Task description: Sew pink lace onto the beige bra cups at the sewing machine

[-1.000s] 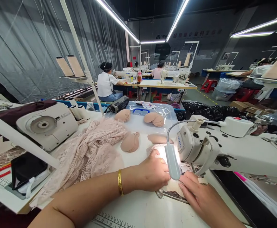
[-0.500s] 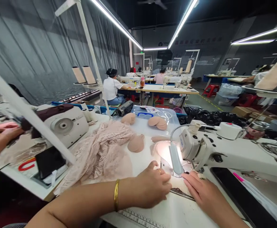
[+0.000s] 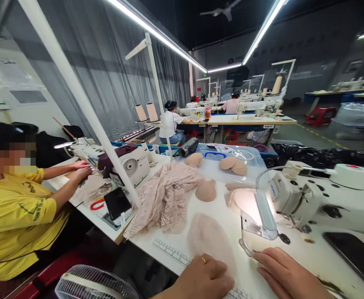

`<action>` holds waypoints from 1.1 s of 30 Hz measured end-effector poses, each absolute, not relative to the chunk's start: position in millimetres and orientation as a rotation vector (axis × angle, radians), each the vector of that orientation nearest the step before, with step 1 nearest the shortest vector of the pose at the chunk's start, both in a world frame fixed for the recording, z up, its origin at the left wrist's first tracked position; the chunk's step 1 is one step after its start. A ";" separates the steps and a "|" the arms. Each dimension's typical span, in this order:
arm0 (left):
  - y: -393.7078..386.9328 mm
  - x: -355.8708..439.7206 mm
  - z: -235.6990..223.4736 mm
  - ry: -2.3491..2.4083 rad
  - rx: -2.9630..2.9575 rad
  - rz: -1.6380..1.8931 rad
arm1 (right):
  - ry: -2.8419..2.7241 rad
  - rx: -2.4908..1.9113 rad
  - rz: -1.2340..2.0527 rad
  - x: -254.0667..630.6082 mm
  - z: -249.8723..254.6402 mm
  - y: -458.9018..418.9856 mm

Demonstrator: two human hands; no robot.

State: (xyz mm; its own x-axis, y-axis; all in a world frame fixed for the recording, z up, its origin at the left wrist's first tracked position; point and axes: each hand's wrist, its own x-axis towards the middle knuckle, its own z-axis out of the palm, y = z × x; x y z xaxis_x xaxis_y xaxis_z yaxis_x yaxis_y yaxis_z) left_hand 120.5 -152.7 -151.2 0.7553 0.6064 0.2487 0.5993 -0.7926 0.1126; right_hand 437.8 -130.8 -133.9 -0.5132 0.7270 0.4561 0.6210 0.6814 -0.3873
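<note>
My left hand (image 3: 205, 278) is at the near table edge with curled fingers, closed on the lower end of a sheer beige fabric piece (image 3: 208, 234). My right hand (image 3: 289, 270) lies low over the table in front of the sewing machine (image 3: 313, 199), fingers stretched out. Its fingertips are close to a small looped metal piece (image 3: 246, 248); whether they touch it I cannot tell. A beige moulded cup (image 3: 242, 200) lies under the lit lamp arm (image 3: 265, 214) by the needle area. Left of it rest another flat beige cup (image 3: 206, 191) and a heap of beige lace (image 3: 169, 191).
Stacked beige cups (image 3: 233, 165) sit on a clear plastic lid (image 3: 253, 160) behind. A black phone (image 3: 350, 257) lies at the right. A white pole (image 3: 107, 145) crosses the left side. A co-worker in yellow (image 3: 20, 216) works at the left table; a fan (image 3: 94, 284) stands below.
The view has swung left, bringing the co-worker in yellow into sight. My left hand has left the machine front for the near edge, and the sheer piece has shifted towards me.
</note>
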 end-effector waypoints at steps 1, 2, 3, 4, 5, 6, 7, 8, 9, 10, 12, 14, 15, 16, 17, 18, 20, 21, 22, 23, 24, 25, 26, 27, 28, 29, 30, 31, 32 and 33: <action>-152.3 122.0 -148.2 0.969 2.859 0.551 | -2.278 -1.062 0.267 432.5 -129.3 -136.8; -149.7 121.4 -141.8 1.026 2.768 0.686 | -2.253 -1.111 0.309 429.1 -126.9 -141.3; -144.6 119.4 -133.0 1.166 2.655 0.812 | -2.220 -1.164 0.351 426.9 -126.2 -144.3; -137.1 116.7 -123.1 1.339 2.536 0.896 | -2.184 -1.210 0.391 425.3 -126.3 -145.9; -128.1 114.2 -113.3 1.502 2.428 0.914 | -2.149 -1.256 0.438 423.6 -126.5 -146.2; -118.3 112.6 -104.6 1.621 2.341 0.869 | -2.114 -1.294 0.490 420.9 -126.2 -145.3; -109.0 112.4 -97.4 1.676 2.265 0.792 | -2.072 -1.325 0.551 416.7 -125.2 -143.3; -101.0 113.7 -92.0 1.682 2.200 0.712 | -2.027 -1.348 0.617 411.0 -123.7 -140.3; -94.9 116.3 -88.3 1.647 2.146 0.649 | -1.979 -1.363 0.679 403.8 -121.8 -136.6; -90.9 120.0 -85.9 1.595 2.104 0.611 | -1.931 -1.372 0.729 395.6 -120.1 -132.4; -89.1 128.7 -83.5 1.495 2.057 0.603 | -1.863 -1.370 0.794 378.7 -118.1 -124.2; -92.8 137.1 -82.9 1.374 1.936 0.718 | -1.820 -1.358 0.829 365.5 -118.7 -117.7; -95.6 140.5 -83.0 1.287 1.821 0.799 | -1.793 -1.351 0.855 361.4 -119.6 -115.7; -98.6 143.4 -83.6 1.194 1.675 0.879 | -1.766 -1.341 0.885 359.2 -120.5 -114.7; -101.5 145.7 -84.7 1.111 1.523 0.946 | -1.743 -1.328 0.917 358.7 -121.3 -114.7; -104.2 147.2 -86.1 1.052 1.397 0.994 | -1.723 -1.311 0.950 359.7 -121.6 -115.6; -108.2 148.0 -89.6 1.026 1.273 1.031 | -1.701 -1.273 1.000 364.3 -121.1 -119.2; -108.9 147.1 -91.0 1.036 1.256 1.022 | -1.683 -1.249 1.028 367.0 -120.7 -121.2; -108.4 145.3 -91.6 1.039 1.268 0.981 | -1.641 -1.219 1.077 369.4 -120.4 -122.9; -106.1 142.8 -91.2 1.029 1.305 0.909 | -1.571 -1.185 1.148 371.2 -120.6 -124.0; -101.7 139.7 -89.5 1.015 1.368 0.825 | -1.483 -1.153 1.228 372.3 -121.2 -124.4; -94.7 136.4 -86.7 1.023 1.474 0.747 | -1.389 -1.133 1.302 372.6 -122.4 -124.0; -85.2 133.2 -82.9 1.061 1.612 0.693 | -1.304 -1.132 1.357 372.1 -123.9 -122.7; -73.2 130.4 -78.5 1.131 1.761 0.667 | -1.242 -1.151 1.380 371.0 -125.6 -120.9; -59.3 128.2 -73.9 1.227 1.899 0.673 | -1.214 -1.182 1.367 369.6 -127.2 -118.8; -44.1 126.8 -69.8 1.341 2.010 0.697 | -1.203 -1.210 1.336 368.0 -128.5 -116.7; -28.6 126.3 -66.6 1.428 2.072 0.715 | -1.199 -1.229 1.304 366.4 -129.4 -114.8; -13.7 126.7 -64.5 1.491 2.111 0.718 | -1.200 -1.237 1.278 365.1 -129.8 -113.2; -0.3 127.7 -63.6 1.529 2.134 0.709 | -1.204 -1.238 1.256 364.2 -129.8 -112.1; 11.2 129.2 -63.7 1.556 2.159 0.691 | -1.211 -1.240 1.240 363.6 -129.2 -111.5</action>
State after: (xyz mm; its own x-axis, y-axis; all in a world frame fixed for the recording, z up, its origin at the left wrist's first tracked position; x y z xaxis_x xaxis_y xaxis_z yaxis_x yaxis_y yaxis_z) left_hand 129.2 11.2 -63.7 0.2622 0.9511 0.1635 0.7591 -0.3079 0.5736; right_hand 363.6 -111.5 -129.2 -0.0130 0.9992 -0.0374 0.0134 -0.0372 -0.9992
